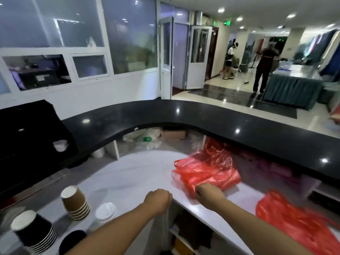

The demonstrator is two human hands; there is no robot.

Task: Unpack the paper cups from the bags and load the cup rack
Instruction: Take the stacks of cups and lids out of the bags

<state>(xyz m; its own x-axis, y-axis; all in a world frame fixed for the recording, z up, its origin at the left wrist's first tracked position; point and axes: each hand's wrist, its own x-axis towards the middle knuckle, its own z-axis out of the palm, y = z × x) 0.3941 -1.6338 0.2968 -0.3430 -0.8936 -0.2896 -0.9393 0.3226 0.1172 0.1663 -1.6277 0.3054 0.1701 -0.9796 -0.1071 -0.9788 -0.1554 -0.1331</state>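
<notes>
My right hand point(208, 193) grips the near edge of a red plastic bag point(207, 172) lying on the white worktop point(128, 173). My left hand point(158, 199) is a closed fist at the worktop's front edge, and I see nothing in it. A second red bag point(294, 219), blurred, lies at the right. An upside-down stack of brown paper cups point(75, 203) and one of black cups point(35, 232) stand at the near left. The black cup rack point(27, 144) sits at the far left, with a white cup rim point(59, 145) showing in one opening.
A white lid point(105, 211) and a dark lid point(73, 240) lie by the cup stacks. A curved black counter point(184, 113) rises behind the worktop, with clutter and a cardboard box point(173, 134) under it. Open shelves are below the worktop's edge. Two people stand far off in the hall.
</notes>
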